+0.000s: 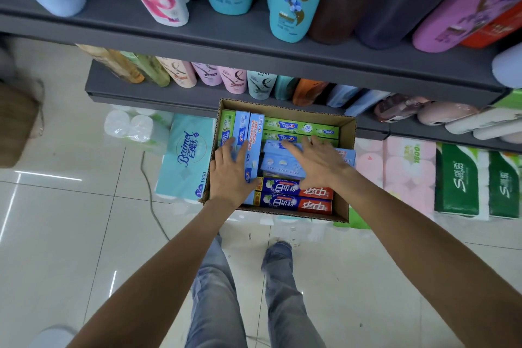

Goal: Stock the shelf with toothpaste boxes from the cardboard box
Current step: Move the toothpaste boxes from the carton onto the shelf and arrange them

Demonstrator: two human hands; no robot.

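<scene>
Both hands are flat and grasp nothing: the left hand (229, 171) and right hand (317, 162) rest on toothpaste boxes (296, 202) inside the cardboard box (347, 155). Picking seems to start; next, fingers must close around one box.

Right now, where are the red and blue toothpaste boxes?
In the cardboard box, along its near edge: red and blue toothpaste boxes, just below the right hand.

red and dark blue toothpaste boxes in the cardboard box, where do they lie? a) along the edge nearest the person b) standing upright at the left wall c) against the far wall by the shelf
a: the two red and dark blue toothpaste boxes lie flat along the brown cardboard box's near edge, closest to the person's feet.
</scene>
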